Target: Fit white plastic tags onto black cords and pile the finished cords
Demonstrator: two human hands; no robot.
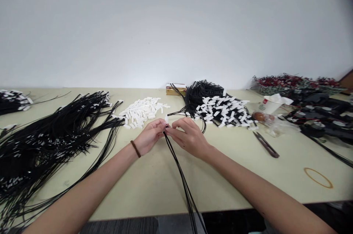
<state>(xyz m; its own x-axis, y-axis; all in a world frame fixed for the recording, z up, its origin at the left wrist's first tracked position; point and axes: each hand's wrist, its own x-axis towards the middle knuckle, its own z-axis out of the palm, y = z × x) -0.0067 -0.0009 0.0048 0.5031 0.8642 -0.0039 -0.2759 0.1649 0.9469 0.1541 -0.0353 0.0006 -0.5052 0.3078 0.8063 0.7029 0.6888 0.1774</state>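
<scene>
My left hand (151,135) pinches a small white connector housing (166,119) between thumb and fingers. Close against it, my right hand (189,136) is closed on the ends of several black wires (179,169), which hang down over the table's front edge. Fingers hide where the wires meet the housing, so I cannot tell how deep they sit. Beyond my left hand lies a loose pile of white connector housings (142,111). Past my right hand rests a heap of black wires with white connectors (226,111) on their ends.
A large bundle of black wires (68,127) covers the table's left side. At right are thread snips (266,145), a paper cup (271,104), a plastic bag (281,127) and a rubber band (318,177). A small box (175,89) stands near the wall.
</scene>
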